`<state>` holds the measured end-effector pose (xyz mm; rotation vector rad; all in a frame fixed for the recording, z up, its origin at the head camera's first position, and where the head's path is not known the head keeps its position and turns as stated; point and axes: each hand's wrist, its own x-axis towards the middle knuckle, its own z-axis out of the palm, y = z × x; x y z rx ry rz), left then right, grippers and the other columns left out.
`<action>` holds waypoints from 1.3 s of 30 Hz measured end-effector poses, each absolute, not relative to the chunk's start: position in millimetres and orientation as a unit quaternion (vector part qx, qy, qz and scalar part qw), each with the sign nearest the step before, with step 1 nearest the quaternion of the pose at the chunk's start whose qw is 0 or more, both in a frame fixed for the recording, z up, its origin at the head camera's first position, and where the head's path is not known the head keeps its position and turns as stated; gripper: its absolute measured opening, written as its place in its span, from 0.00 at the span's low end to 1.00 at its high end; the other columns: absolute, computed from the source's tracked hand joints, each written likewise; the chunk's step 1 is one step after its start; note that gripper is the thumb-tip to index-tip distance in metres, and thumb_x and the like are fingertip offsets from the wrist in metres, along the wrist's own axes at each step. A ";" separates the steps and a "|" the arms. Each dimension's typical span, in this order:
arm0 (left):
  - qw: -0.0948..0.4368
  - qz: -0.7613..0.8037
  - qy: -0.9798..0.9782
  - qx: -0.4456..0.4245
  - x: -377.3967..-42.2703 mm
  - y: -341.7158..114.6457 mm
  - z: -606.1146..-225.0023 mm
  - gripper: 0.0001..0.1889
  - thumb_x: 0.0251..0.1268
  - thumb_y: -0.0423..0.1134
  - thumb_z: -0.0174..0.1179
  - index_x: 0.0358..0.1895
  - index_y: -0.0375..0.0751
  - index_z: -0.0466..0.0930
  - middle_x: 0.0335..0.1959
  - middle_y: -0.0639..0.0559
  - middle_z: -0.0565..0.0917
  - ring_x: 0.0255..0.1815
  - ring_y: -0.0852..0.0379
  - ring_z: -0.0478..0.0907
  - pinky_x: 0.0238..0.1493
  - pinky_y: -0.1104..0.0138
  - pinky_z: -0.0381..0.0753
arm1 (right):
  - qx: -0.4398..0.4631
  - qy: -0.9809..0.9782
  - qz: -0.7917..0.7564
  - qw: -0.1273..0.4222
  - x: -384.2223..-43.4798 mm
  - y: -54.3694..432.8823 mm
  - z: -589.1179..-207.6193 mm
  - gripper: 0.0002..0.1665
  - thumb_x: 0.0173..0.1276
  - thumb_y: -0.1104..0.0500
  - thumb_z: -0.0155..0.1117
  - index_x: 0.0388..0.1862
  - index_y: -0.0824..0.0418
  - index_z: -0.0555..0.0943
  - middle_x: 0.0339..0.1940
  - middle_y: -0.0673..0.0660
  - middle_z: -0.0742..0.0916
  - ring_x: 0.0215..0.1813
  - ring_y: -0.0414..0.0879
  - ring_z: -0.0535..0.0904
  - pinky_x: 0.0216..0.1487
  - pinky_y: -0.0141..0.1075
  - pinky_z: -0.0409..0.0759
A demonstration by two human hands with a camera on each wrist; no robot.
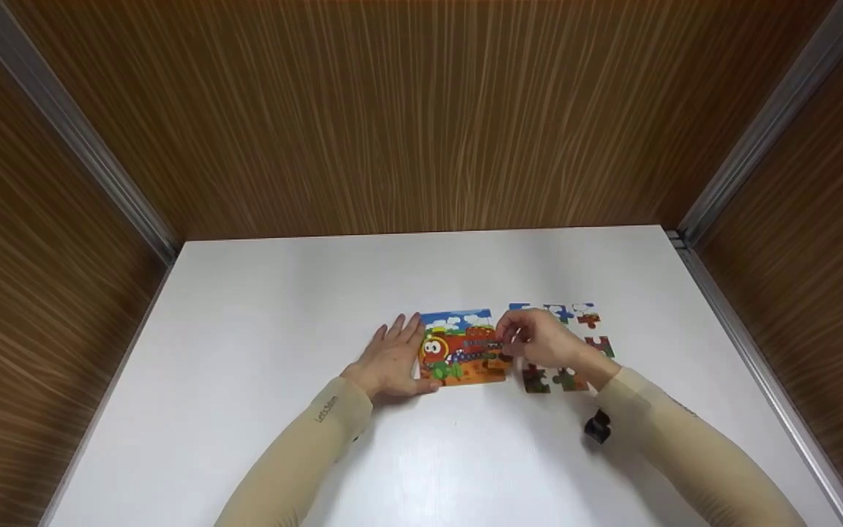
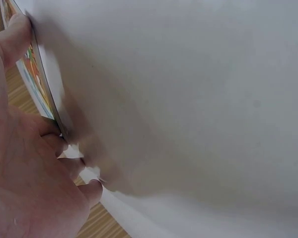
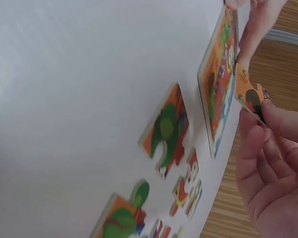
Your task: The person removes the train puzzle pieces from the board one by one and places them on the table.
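Note:
A picture board [image 1: 454, 369] with a red cartoon figure, blue sky and orange ground lies on the white table. My left hand [image 1: 394, 362] is flat with fingers spread, its thumb and fingers along the board's left edge. Over the board's right side, my right hand [image 1: 544, 340] pinches an orange jigsaw piece [image 3: 248, 92] between thumb and fingers. In the right wrist view this piece, with a dark patch, is held tilted above the surface. The left wrist view shows the left fingers touching the edge of the board [image 2: 38, 74].
Several loose jigsaw pieces lie right of the board, among them a red and white one [image 1: 588, 320] and a green and orange one [image 3: 166, 128]; the right hand hides some. Wood-grain panels [image 1: 421, 117] enclose the white table [image 1: 260, 307]. A small black object [image 1: 597, 427] shows beside the right sleeve.

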<state>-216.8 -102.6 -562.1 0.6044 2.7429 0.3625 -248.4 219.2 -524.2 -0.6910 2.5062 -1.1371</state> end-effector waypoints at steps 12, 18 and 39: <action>0.163 0.133 0.956 0.203 -217.8 -102.5 -560.8 0.64 0.70 0.74 0.64 0.95 0.40 0.42 0.98 0.44 0.42 0.99 0.39 0.37 0.97 0.42 0.45 | -0.225 0.867 -0.421 0.143 -246.6 253.4 -512.8 0.07 0.75 0.70 0.72 0.49 0.64 0.86 0.43 0.64 0.91 0.41 0.44 0.84 0.42 0.29 0.81; 0.165 0.134 0.957 0.200 -218.1 -102.1 -560.5 0.64 0.70 0.74 0.64 0.95 0.40 0.42 0.98 0.44 0.41 0.99 0.40 0.37 0.97 0.42 0.44 | -0.209 0.867 -0.428 0.142 -245.3 269.4 -512.0 0.08 0.75 0.70 0.72 0.51 0.66 0.87 0.44 0.66 0.92 0.42 0.44 0.85 0.43 0.28 0.84; 0.172 0.133 0.955 0.200 -219.3 -102.2 -561.6 0.66 0.69 0.76 0.63 0.95 0.41 0.39 0.98 0.46 0.40 0.99 0.41 0.35 0.97 0.42 0.44 | -0.109 0.886 -0.419 0.167 -237.3 343.7 -515.4 0.15 0.77 0.65 0.71 0.59 0.68 0.87 0.43 0.59 0.93 0.38 0.41 0.84 0.36 0.34 0.84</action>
